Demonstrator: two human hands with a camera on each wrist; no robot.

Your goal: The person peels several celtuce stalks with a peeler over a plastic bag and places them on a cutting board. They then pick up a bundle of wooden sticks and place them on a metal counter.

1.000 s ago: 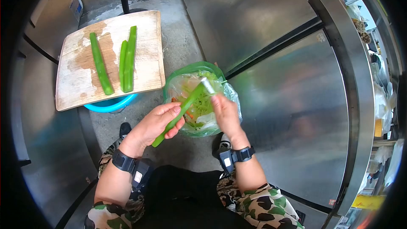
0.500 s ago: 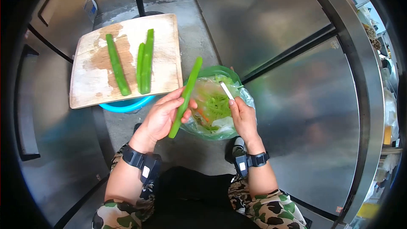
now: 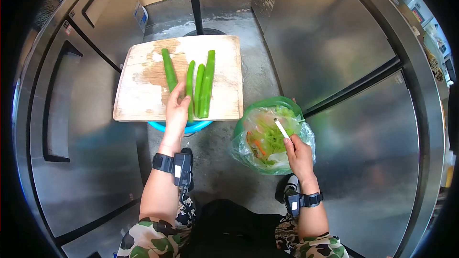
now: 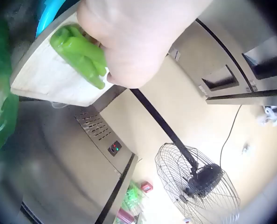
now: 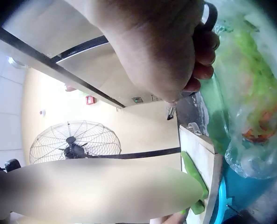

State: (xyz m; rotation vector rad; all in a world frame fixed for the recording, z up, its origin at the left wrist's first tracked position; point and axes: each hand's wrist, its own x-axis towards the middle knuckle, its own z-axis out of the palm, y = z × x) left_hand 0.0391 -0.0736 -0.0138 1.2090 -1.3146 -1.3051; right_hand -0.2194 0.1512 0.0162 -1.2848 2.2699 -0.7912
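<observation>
Steel cabinets (image 3: 354,138) flank a narrow grey floor (image 3: 217,150). The hands are well apart. The left hand (image 3: 177,114) is over the cutting board's (image 3: 136,102) near edge, among four green stalks (image 3: 206,86); whether it grips one is unclear. The right hand (image 3: 300,155) pinches a slim pale tool (image 3: 281,128) above a green plastic bag (image 3: 291,106) of shreds. Three stalks lie toward the board's right edge. Beneath its near edge shows a blue basin (image 3: 200,127).
</observation>
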